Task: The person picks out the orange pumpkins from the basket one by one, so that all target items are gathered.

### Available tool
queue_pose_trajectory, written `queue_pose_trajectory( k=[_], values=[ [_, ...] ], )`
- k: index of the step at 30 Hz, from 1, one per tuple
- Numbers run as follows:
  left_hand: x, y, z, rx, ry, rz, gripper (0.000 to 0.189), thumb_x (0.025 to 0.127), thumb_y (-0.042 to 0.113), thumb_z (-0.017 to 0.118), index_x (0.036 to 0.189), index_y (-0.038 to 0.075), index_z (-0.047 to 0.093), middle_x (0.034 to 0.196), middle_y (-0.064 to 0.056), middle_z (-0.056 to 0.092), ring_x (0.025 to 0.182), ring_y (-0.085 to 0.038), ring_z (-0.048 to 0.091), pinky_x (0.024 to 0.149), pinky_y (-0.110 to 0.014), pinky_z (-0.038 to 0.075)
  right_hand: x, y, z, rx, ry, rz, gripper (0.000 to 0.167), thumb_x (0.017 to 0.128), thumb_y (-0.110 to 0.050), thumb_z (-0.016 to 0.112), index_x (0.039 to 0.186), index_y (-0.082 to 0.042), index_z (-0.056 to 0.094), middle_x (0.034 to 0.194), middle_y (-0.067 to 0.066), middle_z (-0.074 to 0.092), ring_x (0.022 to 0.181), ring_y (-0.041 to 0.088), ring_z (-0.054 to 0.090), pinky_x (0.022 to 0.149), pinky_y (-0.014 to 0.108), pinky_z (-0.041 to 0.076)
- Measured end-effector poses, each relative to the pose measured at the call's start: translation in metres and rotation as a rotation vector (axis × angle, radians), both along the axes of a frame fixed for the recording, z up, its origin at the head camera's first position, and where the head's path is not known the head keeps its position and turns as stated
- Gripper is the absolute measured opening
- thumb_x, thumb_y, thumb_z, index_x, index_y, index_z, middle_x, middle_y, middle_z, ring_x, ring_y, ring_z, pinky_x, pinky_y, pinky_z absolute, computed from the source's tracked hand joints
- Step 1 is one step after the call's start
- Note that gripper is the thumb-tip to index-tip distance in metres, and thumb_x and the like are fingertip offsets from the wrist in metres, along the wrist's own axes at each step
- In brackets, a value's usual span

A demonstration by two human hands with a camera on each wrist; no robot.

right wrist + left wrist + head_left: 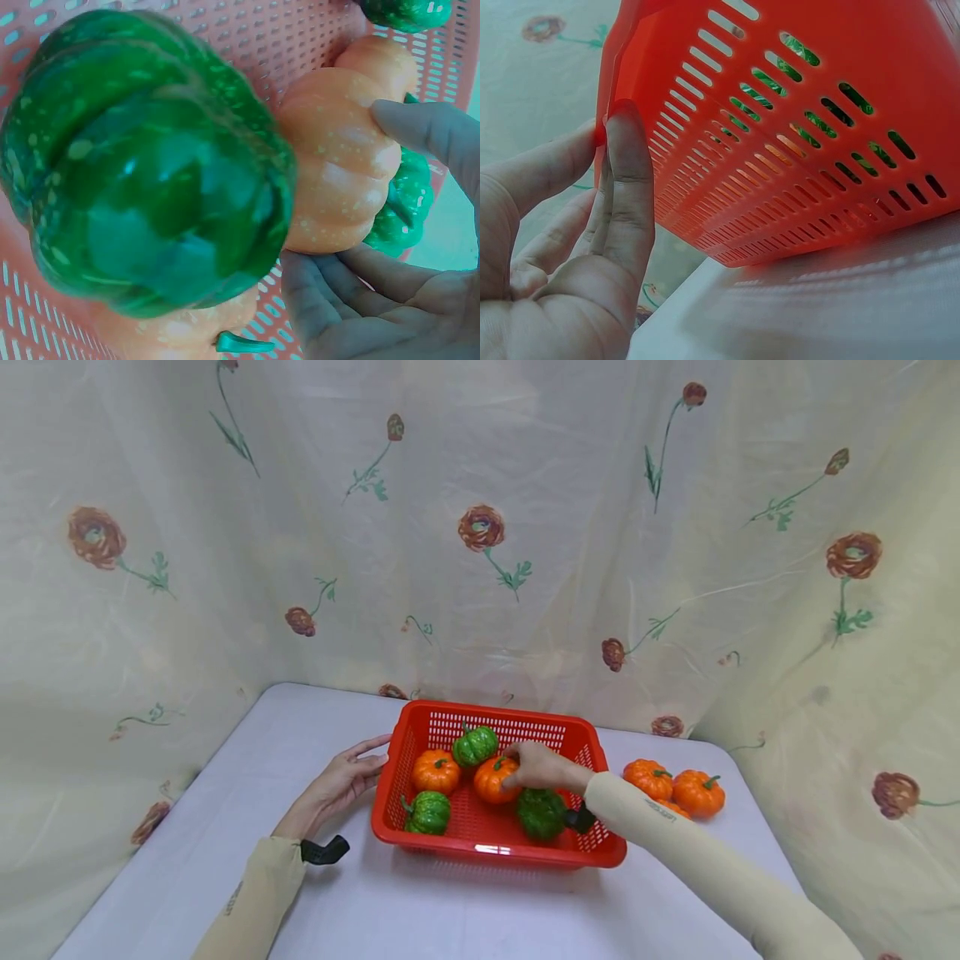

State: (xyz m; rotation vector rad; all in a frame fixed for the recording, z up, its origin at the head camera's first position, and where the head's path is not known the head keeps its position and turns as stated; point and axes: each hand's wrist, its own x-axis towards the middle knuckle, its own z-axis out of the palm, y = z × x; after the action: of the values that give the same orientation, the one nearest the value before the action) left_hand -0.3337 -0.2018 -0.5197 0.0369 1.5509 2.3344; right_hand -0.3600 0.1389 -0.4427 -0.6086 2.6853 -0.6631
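A red plastic basket (495, 852) stands mid-table. My left hand (343, 783) is at its left side; in the left wrist view the thumb and a finger pinch the rim (609, 82). Inside the basket my right hand (542, 766) grips an orange toy pumpkin (492, 781) between thumb and fingers, as the right wrist view shows of the same pumpkin (330, 165). Another orange pumpkin (435, 772) sits left of it. Green pumpkins lie at the back (475, 746), front left (429, 813) and under my right wrist (542, 814). One more orange pumpkin (180, 330) is mostly hidden.
Several orange pumpkins (699, 794) lie on the white-covered table (315, 718) right of the basket, one partly behind my right forearm. A flower-patterned curtain (420, 543) hangs behind and beside the table.
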Motion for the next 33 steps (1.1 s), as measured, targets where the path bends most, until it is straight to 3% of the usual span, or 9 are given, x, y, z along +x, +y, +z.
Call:
queue_pose_trajectory(
  k=[7, 19, 27, 33],
  values=[
    [0.0, 0.0, 0.001, 0.011, 0.002, 0.0, 0.062, 0.094, 0.006, 0.06, 0.15, 0.008, 0.032, 0.106, -0.003, 0.07, 0.095, -0.014, 0.068, 0.088, -0.029, 0.057, 0.009, 0.005, 0.013, -0.012, -0.002, 0.008, 0.059, 0.074, -0.025, 0.081, 0.124, -0.002, 0.062, 0.116, 0.009, 0.066, 0.097, 0.016, 0.06, 0.092, 0.035, 0.052],
    [0.001, 0.001, 0.001, -0.008, -0.016, 0.014, 0.062, 0.094, 0.008, 0.061, 0.149, 0.011, 0.034, 0.108, -0.004, 0.07, 0.098, -0.015, 0.068, 0.09, -0.031, 0.056, 0.026, 0.027, 0.03, -0.139, -0.02, -0.006, 0.061, 0.076, -0.023, 0.08, 0.13, -0.004, 0.058, 0.125, 0.011, 0.062, 0.113, 0.024, 0.057, 0.099, 0.04, 0.05],
    [0.0, 0.002, 0.001, 0.0, -0.018, 0.014, 0.061, 0.094, 0.007, 0.06, 0.149, 0.01, 0.034, 0.106, -0.003, 0.07, 0.095, -0.015, 0.069, 0.089, -0.03, 0.056, 0.043, 0.057, 0.044, -0.208, -0.078, -0.068, 0.062, 0.078, -0.024, 0.077, 0.134, -0.009, 0.055, 0.126, 0.011, 0.062, 0.112, 0.025, 0.058, 0.091, 0.037, 0.055],
    [0.001, 0.001, 0.001, -0.008, -0.004, 0.011, 0.062, 0.094, 0.008, 0.061, 0.149, 0.009, 0.033, 0.107, -0.002, 0.07, 0.097, -0.015, 0.068, 0.09, -0.03, 0.056, 0.051, 0.088, 0.048, -0.244, -0.078, -0.138, 0.065, 0.081, -0.026, 0.075, 0.138, -0.01, 0.05, 0.133, 0.014, 0.057, 0.119, 0.028, 0.054, 0.097, 0.042, 0.052]
  ],
)
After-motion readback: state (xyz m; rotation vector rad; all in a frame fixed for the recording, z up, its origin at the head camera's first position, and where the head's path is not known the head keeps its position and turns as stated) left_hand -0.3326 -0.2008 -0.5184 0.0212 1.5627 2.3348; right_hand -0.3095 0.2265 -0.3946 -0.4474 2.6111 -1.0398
